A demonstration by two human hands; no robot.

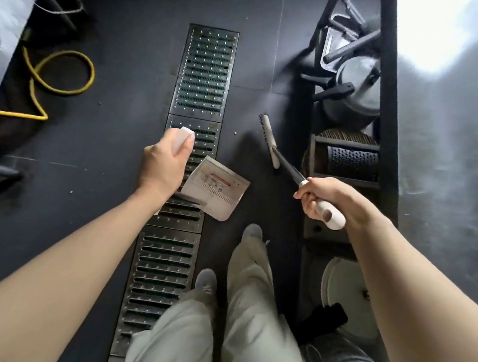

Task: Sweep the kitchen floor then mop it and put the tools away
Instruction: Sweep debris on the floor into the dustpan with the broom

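Observation:
My right hand [317,197] grips the white end of a broom handle [329,216]. The dark shaft runs down to the broom's white head [269,141], which sits on the dark floor [111,142] beside the drain. My left hand [165,163] holds the white handle [183,138] of a dustpan. The dustpan's pan [216,190], white with a printed label, hangs over the metal drain grate [204,72].
A yellow hose [62,74] coils on the floor at left under a counter. At right stands a dark shelf frame [387,123] holding pots, a kettle and a white lid. My legs and grey shoes [205,282] stand by the grate.

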